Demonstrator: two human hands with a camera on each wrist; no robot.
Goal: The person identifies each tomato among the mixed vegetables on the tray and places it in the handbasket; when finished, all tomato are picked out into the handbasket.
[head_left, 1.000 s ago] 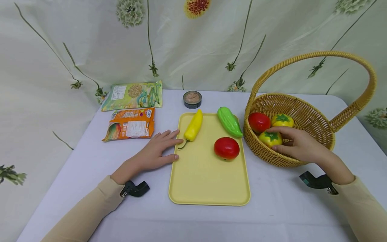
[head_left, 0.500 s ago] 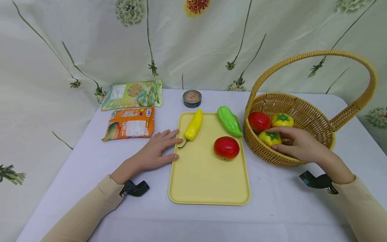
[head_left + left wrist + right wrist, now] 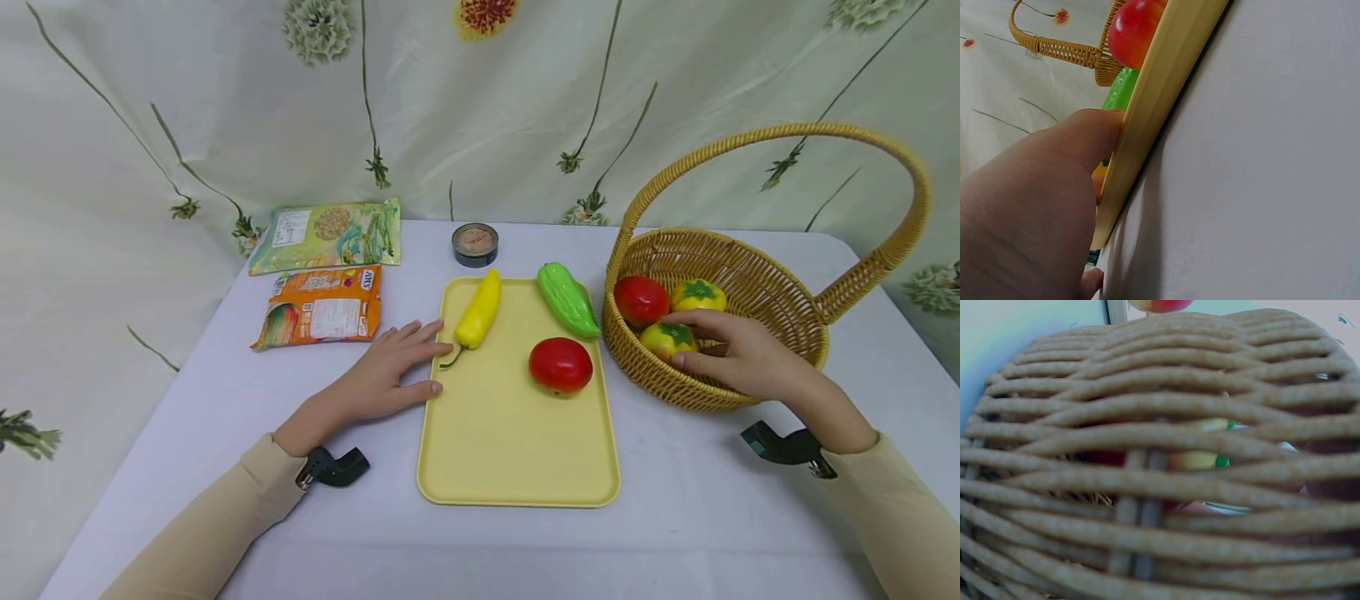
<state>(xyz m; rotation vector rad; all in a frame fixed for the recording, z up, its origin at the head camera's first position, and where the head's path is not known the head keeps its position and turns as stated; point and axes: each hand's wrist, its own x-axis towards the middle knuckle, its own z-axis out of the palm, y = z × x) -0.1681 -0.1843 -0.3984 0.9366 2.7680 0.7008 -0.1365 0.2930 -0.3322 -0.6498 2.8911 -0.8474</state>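
Observation:
My left hand [image 3: 390, 373] lies with spread fingers at the left edge of the yellow tray [image 3: 517, 458]; thumb and fingertips touch its rim. Close to those fingertips is a yellow pepper [image 3: 480, 310] on the tray. A green pepper [image 3: 567, 300] and a red fruit [image 3: 560, 366], perhaps a tomato, also lie there. Inside the wicker basket [image 3: 637, 379], my right hand [image 3: 738, 354] holds a yellow fruit with a green leafy top [image 3: 666, 340] between thumb and fingers. Woven cane mostly hides that hand in the right wrist view. Beside it sit a red fruit [image 3: 641, 301] and another yellow fruit [image 3: 699, 294].
An orange packet [image 3: 318, 307] and a green packet [image 3: 330, 236] lie at the back left. A small round tin [image 3: 476, 244] stands behind the tray. The basket's tall handle [image 3: 780, 132] arches over its opening. Patterned cloth [image 3: 495, 108] hangs behind the table.

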